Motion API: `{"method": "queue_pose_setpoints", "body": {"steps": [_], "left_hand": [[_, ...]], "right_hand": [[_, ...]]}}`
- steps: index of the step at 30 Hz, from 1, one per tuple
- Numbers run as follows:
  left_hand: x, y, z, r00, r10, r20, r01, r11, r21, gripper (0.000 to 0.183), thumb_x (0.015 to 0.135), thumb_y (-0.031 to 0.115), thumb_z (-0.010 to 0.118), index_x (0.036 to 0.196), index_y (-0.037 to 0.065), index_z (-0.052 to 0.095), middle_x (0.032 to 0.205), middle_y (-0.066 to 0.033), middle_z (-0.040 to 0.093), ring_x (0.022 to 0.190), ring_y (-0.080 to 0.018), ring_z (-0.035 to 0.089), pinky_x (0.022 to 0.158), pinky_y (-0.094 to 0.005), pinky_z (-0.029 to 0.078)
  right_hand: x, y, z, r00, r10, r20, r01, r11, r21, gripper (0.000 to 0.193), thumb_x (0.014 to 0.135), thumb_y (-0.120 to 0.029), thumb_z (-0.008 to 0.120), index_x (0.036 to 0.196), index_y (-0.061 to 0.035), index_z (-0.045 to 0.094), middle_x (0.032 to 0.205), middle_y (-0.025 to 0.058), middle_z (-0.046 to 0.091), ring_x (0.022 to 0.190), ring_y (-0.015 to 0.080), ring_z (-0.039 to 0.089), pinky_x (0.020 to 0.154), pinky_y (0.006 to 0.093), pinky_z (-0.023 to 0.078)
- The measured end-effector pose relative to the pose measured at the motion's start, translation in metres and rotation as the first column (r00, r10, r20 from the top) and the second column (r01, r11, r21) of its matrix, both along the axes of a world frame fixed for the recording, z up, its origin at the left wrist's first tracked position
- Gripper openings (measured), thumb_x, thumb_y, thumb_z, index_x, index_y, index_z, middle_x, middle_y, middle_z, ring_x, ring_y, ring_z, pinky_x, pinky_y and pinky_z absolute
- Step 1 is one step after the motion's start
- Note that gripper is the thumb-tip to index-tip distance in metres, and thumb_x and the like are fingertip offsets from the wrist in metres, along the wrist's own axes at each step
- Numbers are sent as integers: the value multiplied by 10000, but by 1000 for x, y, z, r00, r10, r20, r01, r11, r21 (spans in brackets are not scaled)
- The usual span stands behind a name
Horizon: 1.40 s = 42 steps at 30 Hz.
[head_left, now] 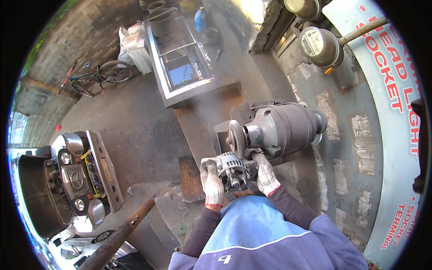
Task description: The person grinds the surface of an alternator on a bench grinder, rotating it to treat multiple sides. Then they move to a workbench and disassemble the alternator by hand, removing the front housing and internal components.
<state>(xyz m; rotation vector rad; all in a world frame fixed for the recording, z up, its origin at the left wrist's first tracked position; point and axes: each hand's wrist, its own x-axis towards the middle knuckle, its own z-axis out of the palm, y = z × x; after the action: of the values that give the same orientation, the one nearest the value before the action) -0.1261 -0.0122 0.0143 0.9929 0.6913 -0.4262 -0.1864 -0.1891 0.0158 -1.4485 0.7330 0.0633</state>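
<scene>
Between my two gloved hands is a silver car alternator (233,165), with vented housing and studs facing me. My left hand (213,183), in a dirty white knit glove, is closed on its left side. On the other side my right hand (266,174), gloved alike, grips the housing. Just beyond it stands the round buffing wheel (237,138) of a large grey electric motor (288,128). The alternator's far side is at the wheel's near edge; whether they touch is hidden. My fingertips are partly hidden behind the housing.
A framed metal grate (180,42) with a bucket (162,21) on it lies ahead. Electricity meters (320,47) hang on the right wall beside a printed sign (382,67). At left are a bicycle (96,74), a vehicle with raised hood (74,180) and a rusty pipe (121,231).
</scene>
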Motion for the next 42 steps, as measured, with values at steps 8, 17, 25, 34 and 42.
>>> {"method": "queue_pose_setpoints", "body": {"steps": [8,17,25,34,42], "left_hand": [[-14,-12,4,990,-102,97,97,994,56,412,1131,429,584,1180,22,619,1034,-54,654,923,-155,621,852,-334,546],[7,12,28,1000,-20,-24,17,991,-133,288,1053,270,724,1163,37,596,1039,-66,683,881,-140,707,757,-296,618],[41,9,18,996,-80,-42,79,996,-29,168,1008,229,718,996,76,650,885,-41,675,746,-146,691,666,-325,607],[48,11,-1,996,-39,-78,37,999,-29,178,997,244,732,961,73,698,878,-25,699,761,-133,679,685,-313,579],[9,42,-6,996,11,-89,-21,993,-120,166,982,164,670,1095,43,691,1031,-42,678,941,-158,669,866,-336,592]], "right_hand": [[-13,-4,23,932,-309,-189,340,925,167,332,1075,-299,553,1172,-26,716,1157,87,710,1118,213,644,990,404,508],[2,-1,14,992,106,-64,-119,955,-270,398,1069,-297,538,1347,-32,640,1276,113,628,1012,230,577,884,354,508],[18,1,-44,955,-252,-154,293,868,401,316,1068,-392,528,1191,-146,686,1143,31,720,1008,178,713,941,379,570],[33,8,-22,953,-253,-167,303,827,474,373,1092,-429,526,1263,-142,692,1164,28,721,1063,172,691,973,378,554],[-8,4,43,971,181,156,-236,821,520,484,1097,-454,629,1367,-52,625,1206,50,681,1143,155,661,994,346,563]]}}
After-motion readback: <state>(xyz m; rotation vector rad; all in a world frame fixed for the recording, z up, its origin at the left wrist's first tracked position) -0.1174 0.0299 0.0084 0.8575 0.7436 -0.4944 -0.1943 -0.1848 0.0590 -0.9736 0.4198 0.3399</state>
